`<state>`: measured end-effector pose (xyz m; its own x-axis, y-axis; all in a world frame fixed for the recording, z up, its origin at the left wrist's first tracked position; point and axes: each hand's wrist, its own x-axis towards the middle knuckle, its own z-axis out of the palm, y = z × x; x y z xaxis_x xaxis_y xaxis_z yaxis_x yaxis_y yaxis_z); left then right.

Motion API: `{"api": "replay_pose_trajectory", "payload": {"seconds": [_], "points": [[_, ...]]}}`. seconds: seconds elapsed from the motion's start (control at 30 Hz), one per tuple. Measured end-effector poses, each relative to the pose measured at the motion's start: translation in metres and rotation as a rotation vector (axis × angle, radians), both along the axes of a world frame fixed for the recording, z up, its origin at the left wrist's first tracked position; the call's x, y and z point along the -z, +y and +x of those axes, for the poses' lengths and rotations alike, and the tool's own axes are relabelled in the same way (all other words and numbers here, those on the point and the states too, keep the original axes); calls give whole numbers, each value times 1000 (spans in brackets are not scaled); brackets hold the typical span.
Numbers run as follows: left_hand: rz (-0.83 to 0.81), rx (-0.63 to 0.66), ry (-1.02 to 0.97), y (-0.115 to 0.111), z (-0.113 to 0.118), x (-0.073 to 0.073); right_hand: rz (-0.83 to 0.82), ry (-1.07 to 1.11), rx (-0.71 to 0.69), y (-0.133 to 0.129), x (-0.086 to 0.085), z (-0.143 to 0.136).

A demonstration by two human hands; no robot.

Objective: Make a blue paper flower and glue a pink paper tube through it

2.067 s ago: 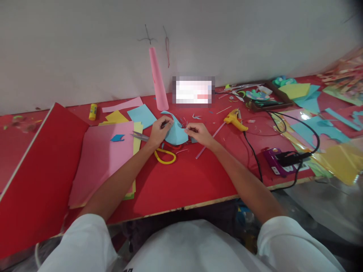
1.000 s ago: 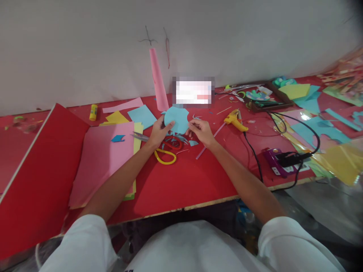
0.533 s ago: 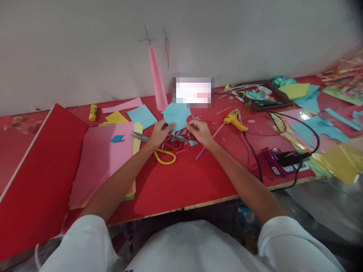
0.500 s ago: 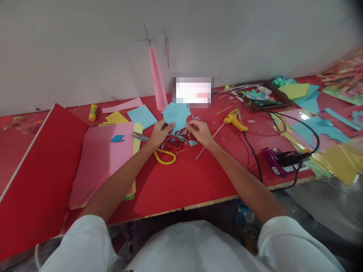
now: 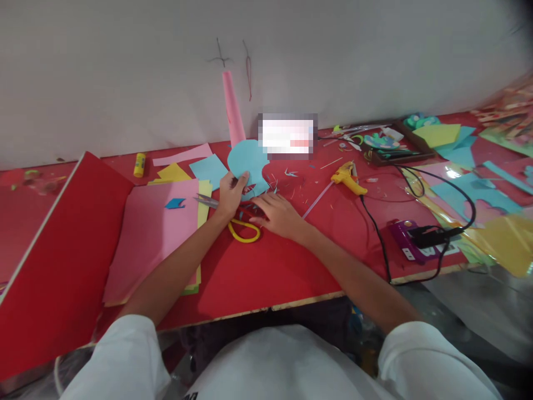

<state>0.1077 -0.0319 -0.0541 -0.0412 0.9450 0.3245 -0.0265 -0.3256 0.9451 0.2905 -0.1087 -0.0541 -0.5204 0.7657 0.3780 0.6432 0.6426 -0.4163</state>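
My left hand [image 5: 230, 194] pinches the lower edge of a round light-blue paper cutout [image 5: 248, 161] and holds it upright above the red table [image 5: 266, 266]. My right hand [image 5: 277, 215] lies low over the table with fingers spread, resting on the scissors with yellow and red handles [image 5: 244, 229]. Its fingertips reach the handles; whether it grips them is unclear. Small blue paper scraps [image 5: 266, 191] lie around both hands.
Pink and yellow sheets [image 5: 158, 233] lie left, beside a red board [image 5: 58, 261]. A pink paper cone [image 5: 233, 108], a glue stick [image 5: 139, 164], a yellow glue gun [image 5: 348, 179] with black cable, a purple power strip [image 5: 406, 244] and paper piles [image 5: 470, 183] lie around.
My right hand let go of the blue cutout and dropped onto the scissors. My left hand alone now holds the cutout, lifted slightly left and higher.
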Motion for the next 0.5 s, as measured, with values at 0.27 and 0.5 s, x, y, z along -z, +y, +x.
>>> {"api": "replay_pose_trajectory", "payload": {"seconds": [0.27,0.5], "points": [[116,-126,59,-7,-1,-25,18,-232,-41,-30,-11,-30],[165,-91,65,-17,3,-44,-107,-171,69,-30,-12,-40]]}}
